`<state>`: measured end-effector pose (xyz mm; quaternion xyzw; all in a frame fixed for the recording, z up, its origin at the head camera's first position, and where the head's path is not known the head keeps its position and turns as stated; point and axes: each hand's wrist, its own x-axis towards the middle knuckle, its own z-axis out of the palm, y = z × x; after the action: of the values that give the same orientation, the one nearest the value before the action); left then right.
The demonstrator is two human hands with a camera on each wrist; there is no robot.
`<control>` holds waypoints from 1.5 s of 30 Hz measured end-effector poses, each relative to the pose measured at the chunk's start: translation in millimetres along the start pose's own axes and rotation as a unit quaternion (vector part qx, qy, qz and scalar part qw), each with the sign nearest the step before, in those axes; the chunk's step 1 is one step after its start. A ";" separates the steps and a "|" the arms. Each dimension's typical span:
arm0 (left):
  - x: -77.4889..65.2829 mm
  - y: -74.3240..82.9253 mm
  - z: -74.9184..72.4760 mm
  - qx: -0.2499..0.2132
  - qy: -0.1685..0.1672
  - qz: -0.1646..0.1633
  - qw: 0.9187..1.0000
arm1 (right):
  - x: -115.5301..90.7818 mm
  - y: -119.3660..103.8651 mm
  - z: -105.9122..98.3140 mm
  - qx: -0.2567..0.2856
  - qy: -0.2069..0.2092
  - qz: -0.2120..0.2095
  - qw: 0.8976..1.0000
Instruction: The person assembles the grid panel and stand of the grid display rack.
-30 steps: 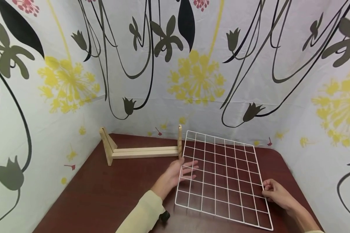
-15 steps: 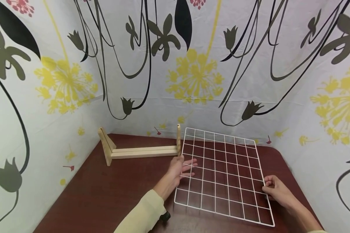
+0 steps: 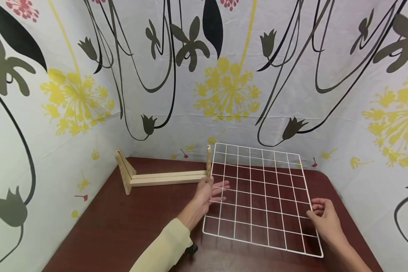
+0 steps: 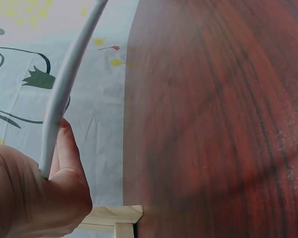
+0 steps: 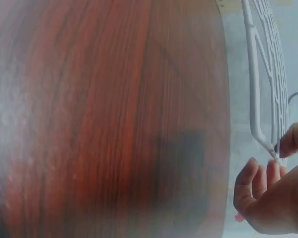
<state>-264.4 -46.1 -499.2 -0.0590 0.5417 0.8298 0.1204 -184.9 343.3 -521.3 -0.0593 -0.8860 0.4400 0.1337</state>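
Flower-print cloth walls (image 3: 224, 87) stand round your dark red-brown wood table (image 3: 122, 226). The white square wire grid (image 3: 258, 196) sits tilted above the table's right side, far edge up. The pale wood rack (image 3: 163, 175) lies just left of it. Your left hand (image 3: 209, 194) pinches the grid's left edge, fingers spread; your right hand (image 3: 323, 219) pinches the right edge w/ curled fingers.

Readable text: none in any view.
Wire grid (image 3: 261, 196): plain white wire, no label or number.
Wooden rack (image 3: 163, 175), left of the wire grid: bare wood, no brand mark.
Curtain (image 3: 224, 87), behind the wire grid: printed flowers and stems only, no letters.
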 end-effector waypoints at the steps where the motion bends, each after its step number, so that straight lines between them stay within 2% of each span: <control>1: -0.2 0.6 0.4 -0.001 0.000 0.001 1.000 | -0.8 -2.1 -0.2 0.013 0.004 0.010 1.000; 4: -1.6 2.6 1.6 -0.001 -0.003 0.002 1.000 | -3.0 -8.3 -1.0 0.056 0.011 0.055 0.997; 6: -2.8 4.0 2.4 0.000 -0.006 0.003 1.000 | -4.3 -12.2 -1.6 0.094 0.019 0.088 0.991; 9: -5.5 7.5 4.1 0.001 -0.012 0.005 1.000 | -5.5 -17.0 -2.0 0.182 0.039 0.119 0.975; 13: -10.3 15.0 6.7 0.000 -0.015 0.012 1.000 | -6.7 -23.0 -2.8 0.284 0.064 0.123 0.949; 18: -13.9 24.9 7.3 0.002 -0.020 0.034 0.999 | -7.3 -29.3 -7.9 0.331 0.059 0.115 0.935; 25: -18.4 37.6 8.8 -0.007 -0.039 0.060 0.997 | -9.5 -43.5 -17.0 0.387 0.038 0.145 0.910; 28: -19.4 42.9 10.5 -0.014 -0.045 0.080 0.996 | -9.6 -51.2 -18.2 0.428 0.048 0.123 0.894; 31: -21.3 48.5 12.4 -0.019 -0.044 0.102 0.994 | -8.9 -59.4 -18.0 0.473 0.054 0.081 0.876; 34: -24.8 54.7 12.9 -0.018 -0.037 0.132 0.990 | -8.0 -66.6 -17.8 0.516 0.040 0.038 0.855; 36: -27.0 59.0 12.1 -0.012 -0.031 0.161 0.986 | -7.4 -70.7 -17.6 0.535 0.028 0.020 0.844; 38: -27.8 62.5 10.1 -0.006 -0.033 0.195 0.980 | -7.0 -74.6 -17.2 0.541 0.018 0.008 0.841; 41: -28.1 67.9 6.2 0.002 -0.045 0.245 0.968 | -6.4 -80.8 -16.1 0.533 0.010 0.003 0.846; 45: -27.9 75.0 0.5 0.007 -0.058 0.288 0.956 | -5.8 -89.9 -13.2 0.532 0.003 -0.011 0.847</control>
<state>-257.2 -78.3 -426.3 0.1488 0.5332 0.8278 -0.0917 -174.3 297.7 -443.3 0.0288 -0.5161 0.8424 0.1524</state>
